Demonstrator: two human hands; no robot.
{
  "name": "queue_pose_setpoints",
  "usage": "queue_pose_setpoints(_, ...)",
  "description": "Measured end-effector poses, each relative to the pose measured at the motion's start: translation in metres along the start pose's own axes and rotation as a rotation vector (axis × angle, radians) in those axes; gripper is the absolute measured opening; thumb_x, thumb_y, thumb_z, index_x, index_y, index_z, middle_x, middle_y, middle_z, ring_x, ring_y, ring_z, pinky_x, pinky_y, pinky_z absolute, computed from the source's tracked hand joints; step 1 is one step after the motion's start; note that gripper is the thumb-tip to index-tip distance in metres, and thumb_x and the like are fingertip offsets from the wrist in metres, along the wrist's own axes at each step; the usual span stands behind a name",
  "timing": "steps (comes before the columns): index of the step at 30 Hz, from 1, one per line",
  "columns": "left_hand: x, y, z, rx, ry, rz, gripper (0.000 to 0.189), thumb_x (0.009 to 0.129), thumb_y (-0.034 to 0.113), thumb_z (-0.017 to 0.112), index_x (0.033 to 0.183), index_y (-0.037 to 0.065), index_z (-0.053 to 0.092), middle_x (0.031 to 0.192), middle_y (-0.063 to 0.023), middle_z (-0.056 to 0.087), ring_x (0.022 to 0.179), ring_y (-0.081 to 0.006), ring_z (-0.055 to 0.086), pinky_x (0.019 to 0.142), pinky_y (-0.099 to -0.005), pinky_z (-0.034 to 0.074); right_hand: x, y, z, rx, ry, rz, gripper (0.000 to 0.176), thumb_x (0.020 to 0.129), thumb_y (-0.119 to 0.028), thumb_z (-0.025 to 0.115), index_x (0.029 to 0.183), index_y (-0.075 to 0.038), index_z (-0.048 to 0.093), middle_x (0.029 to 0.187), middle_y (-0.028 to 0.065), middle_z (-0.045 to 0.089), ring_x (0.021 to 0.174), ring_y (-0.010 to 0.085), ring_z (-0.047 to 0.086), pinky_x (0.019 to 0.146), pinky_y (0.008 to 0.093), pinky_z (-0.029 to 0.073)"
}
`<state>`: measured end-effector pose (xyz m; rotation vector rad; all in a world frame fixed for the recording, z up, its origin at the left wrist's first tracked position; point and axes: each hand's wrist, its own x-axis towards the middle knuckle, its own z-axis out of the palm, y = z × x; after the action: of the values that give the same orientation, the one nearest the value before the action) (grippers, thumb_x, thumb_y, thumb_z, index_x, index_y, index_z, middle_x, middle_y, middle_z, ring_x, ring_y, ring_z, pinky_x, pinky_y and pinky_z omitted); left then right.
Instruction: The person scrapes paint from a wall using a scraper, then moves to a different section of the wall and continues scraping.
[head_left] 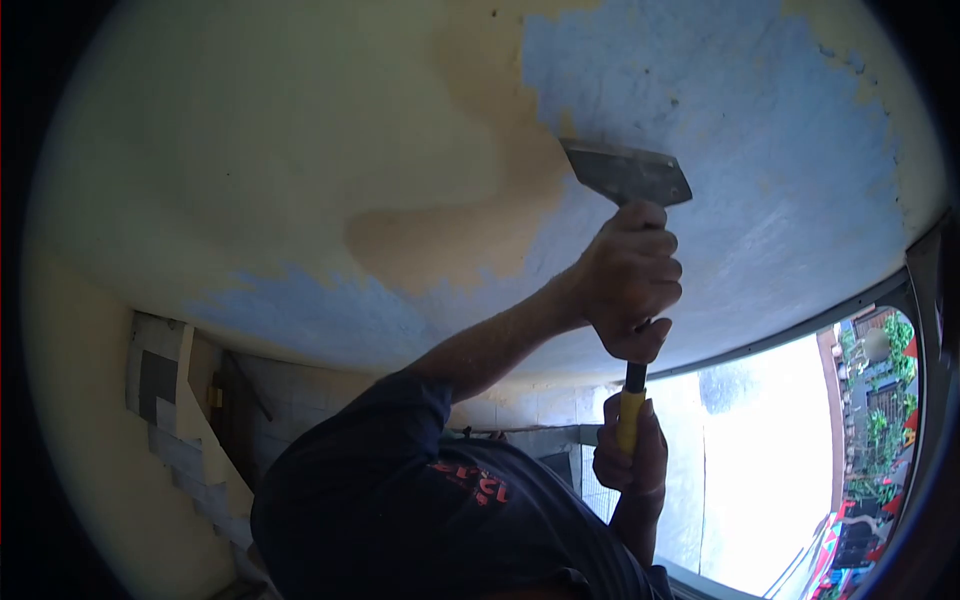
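A wide-bladed scraper (628, 172) with a dark metal head lies against the pale blue and cream painted surface. My left hand (635, 280) is wrapped round the scraper's shaft just below the blade. Lower down, the fingers of my right hand (648, 455) close on the yellow grip (630, 420) at the handle's end. A short dark length of shaft shows between the two hands. The blade's edge meets a border of cream paint (560, 130) and the exposed blue layer (740, 180). My left arm reaches across from a dark sleeve (400, 410).
The painted surface (250, 130) curves over most of the view, with a brownish patch (440, 240) on it. Concrete steps (195, 430) rise at the left. At the right, an opening with a frame (915, 320) shows a bright wall (760, 430) and green plants (880, 430).
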<state>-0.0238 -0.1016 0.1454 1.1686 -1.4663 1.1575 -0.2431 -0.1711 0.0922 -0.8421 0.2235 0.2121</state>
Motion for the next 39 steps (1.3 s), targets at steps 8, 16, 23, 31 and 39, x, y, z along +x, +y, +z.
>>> queue_pose_setpoints(8, 0.015, -0.003, -0.005, 0.046, 0.026, 0.100, 0.027, 0.061, 0.033, 0.044, 0.041, 0.017, 0.035, 0.041, 0.0010, 0.033, 0.045, -0.0162, 0.032, 0.067, -0.0365, 0.033, -0.001, -0.016, 0.011, -0.140, 0.054, -0.041, 0.049, 0.096, -0.052, 0.037, 0.099, -0.004, 0.047, 0.046, -0.0011, 0.034, 0.030, 0.0059, 0.029, 0.027, 0.0209, 0.024)
queue_pose_setpoints(16, 0.023, -0.005, 0.000, 0.006, 0.061, 0.084, 0.026, 0.060, 0.033, 0.043, 0.041, 0.016, 0.036, 0.040, 0.0013, 0.033, 0.044, -0.0176, 0.032, 0.066, -0.0368, 0.034, -0.003, -0.024, 0.010, -0.199, 0.021, -0.081, 0.053, 0.094, -0.055, 0.041, 0.096, -0.002, 0.046, 0.046, -0.0004, 0.034, 0.029, 0.0066, 0.029, 0.027, 0.0214, 0.024)
queue_pose_setpoints(23, 0.005, 0.000, 0.013, 0.032, 0.073, 0.063, 0.023, 0.056, 0.032, 0.045, 0.041, 0.016, 0.037, 0.039, 0.0017, 0.032, 0.043, -0.0162, 0.032, 0.066, -0.0354, 0.034, -0.006, -0.019, -0.002, -0.161, 0.093, -0.060, 0.051, 0.095, -0.053, 0.039, 0.095, -0.002, 0.047, 0.046, -0.0009, 0.035, 0.029, 0.0057, 0.029, 0.027, 0.0211, 0.024)
queue_pose_setpoints(31, -0.001, 0.009, 0.010, -0.029, 0.049, -0.013, 0.023, 0.055, 0.031, 0.045, 0.040, 0.015, 0.038, 0.039, 0.0013, 0.033, 0.044, -0.0166, 0.033, 0.066, -0.0353, 0.034, -0.001, -0.009, -0.006, -0.085, 0.025, -0.056, 0.048, 0.097, -0.050, 0.037, 0.096, -0.003, 0.047, 0.046, -0.0009, 0.035, 0.029, 0.0057, 0.028, 0.027, 0.0210, 0.024)
queue_pose_setpoints(39, -0.004, 0.005, 0.013, -0.011, -0.009, 0.000, 0.032, 0.068, 0.034, 0.041, 0.044, 0.015, 0.034, 0.043, 0.0020, 0.031, 0.048, -0.0171, 0.036, 0.066, -0.0364, 0.034, -0.006, -0.006, -0.006, -0.092, 0.079, -0.054, 0.050, 0.097, -0.052, 0.037, 0.098, -0.002, 0.047, 0.046, -0.0016, 0.034, 0.030, 0.0054, 0.028, 0.027, 0.0207, 0.024)
